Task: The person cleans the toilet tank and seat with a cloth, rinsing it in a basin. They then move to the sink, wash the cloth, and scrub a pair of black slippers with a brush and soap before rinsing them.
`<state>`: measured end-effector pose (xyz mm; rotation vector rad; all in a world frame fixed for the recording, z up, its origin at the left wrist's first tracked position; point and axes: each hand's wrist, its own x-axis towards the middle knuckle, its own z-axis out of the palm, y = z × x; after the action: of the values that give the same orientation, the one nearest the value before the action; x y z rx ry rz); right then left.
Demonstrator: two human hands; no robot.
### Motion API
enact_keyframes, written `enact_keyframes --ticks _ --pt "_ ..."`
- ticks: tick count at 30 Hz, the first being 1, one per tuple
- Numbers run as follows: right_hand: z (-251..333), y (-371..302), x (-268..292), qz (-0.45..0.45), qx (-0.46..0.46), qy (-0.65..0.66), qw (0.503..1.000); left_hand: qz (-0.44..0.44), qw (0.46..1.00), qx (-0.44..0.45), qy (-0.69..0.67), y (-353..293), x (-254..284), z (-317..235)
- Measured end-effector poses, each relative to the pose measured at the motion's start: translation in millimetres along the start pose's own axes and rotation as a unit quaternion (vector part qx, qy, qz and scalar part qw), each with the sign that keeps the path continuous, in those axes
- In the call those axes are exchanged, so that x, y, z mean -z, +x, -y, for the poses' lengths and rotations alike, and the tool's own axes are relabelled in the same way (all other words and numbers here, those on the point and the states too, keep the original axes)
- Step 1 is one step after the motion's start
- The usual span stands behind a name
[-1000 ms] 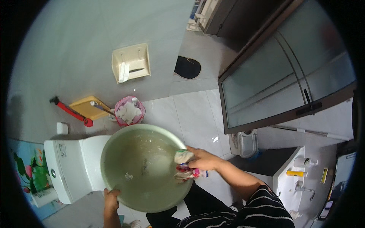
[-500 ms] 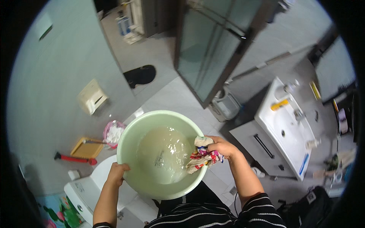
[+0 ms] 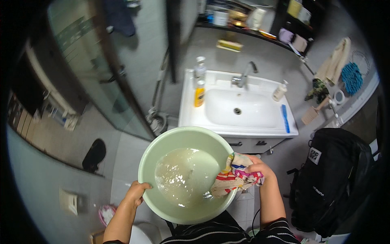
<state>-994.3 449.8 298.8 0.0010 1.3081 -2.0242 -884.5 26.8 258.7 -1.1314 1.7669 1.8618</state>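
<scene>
Mat, dark and rounded, lies on the floor toward the far left, with a pink bin nearer the person. The left hand is curled over the left rim of a large pale-green basin, gripping it. Cloudy water fills the bottom of this basin, in front of the person's body. Beyond it, a yellow bottle stands on the left side of a white sink. At the basin's right rim, the right hand clutches a bunched multicoloured cloth, partly draped inside; whether those fingers also grip the rim is hidden. Farther right come a pump bottle, a blue comb-like tool and a black bag.
</scene>
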Motion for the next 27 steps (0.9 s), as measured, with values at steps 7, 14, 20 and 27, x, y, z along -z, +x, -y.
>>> enact_keyframes --ticks 7,14,20,27 --pt "78 -34 101 -0.08 0.179 0.132 0.972 0.115 0.984 -0.119 0.065 91 -176 -103" --pt "137 -20 184 -0.179 0.283 0.278 0.9 0.213 0.968 -0.085 0.105 160 -316 -182" --pt "160 -9 272 -0.188 0.3 0.269 0.896 0.313 0.925 0.05 0.208 243 -387 -199" --pt "232 31 271 -0.342 0.309 0.27 0.845 0.312 0.921 0.136 0.191 278 -435 -180"
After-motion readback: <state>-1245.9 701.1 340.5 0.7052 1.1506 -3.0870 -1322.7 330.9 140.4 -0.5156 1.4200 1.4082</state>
